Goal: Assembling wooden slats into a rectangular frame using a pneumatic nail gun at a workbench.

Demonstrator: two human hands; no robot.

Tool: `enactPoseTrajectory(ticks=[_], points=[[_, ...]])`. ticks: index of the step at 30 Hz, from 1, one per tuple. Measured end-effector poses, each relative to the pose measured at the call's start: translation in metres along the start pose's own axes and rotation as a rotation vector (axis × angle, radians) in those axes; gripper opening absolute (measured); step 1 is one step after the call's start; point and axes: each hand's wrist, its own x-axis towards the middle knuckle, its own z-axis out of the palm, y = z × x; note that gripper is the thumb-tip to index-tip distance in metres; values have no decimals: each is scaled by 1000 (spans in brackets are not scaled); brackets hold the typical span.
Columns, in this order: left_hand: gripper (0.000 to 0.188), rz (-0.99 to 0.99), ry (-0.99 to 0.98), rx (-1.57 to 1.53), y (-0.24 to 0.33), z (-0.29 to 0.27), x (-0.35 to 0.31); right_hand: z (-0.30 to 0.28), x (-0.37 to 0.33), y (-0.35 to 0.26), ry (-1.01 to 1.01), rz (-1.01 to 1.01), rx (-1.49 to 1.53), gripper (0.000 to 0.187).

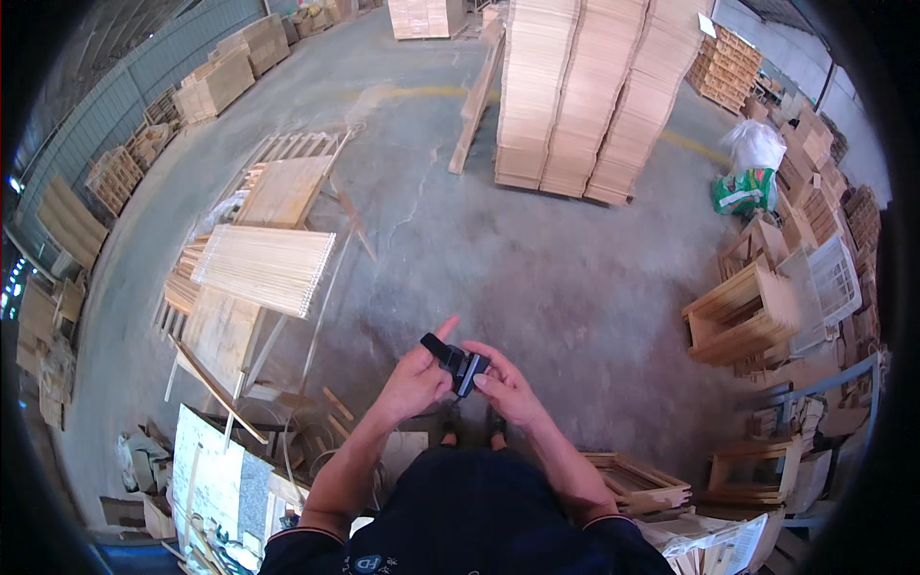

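Observation:
A small black device point(462, 368) with a stubby black strap or arm at its upper left is held between my two hands, in front of my body. My left hand point(420, 379) grips its left side, with the index finger stretched out past it. On the right side, my right hand point(504, 385) has its thumb on the device's near face and its fingers curled behind. Its exact kind is too small to make out.
Tall stacks of wooden panels point(551, 115) rise ahead. To the left, a bundle of thin slats point(264, 264) lies on a wooden bench point(222, 331). Wooden frames point(743, 316), a white plastic crate point(832, 278) and a green-and-white sack point(746, 192) line the right side.

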Motion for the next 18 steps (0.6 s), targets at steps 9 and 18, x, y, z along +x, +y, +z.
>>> enactPoseTrajectory(ticks=[9,18], points=[[62,221,-20,194,-14,16,13,12,2,-50,-30,-524,-1068,58],[42,54,-104,55,-137,-53,62,15,-9,-32,65,-460,-826,24]])
